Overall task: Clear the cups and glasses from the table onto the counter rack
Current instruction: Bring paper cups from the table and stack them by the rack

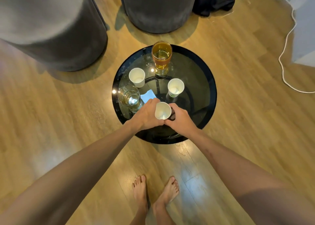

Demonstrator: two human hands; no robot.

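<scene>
Black glass, round, the tabletop (204,81) is nearly fully laden, so by my judgement the clearing has barely begun. Near its far edge stands an amber glass (161,58); at the left edge a clear glass (128,97). Two paper cups sit between them, the left cup (136,77) and the right cup (175,88). At the near edge both hands, left hand (146,115) and right hand (181,120), close around a third cup (163,110). No rack shows.
</scene>
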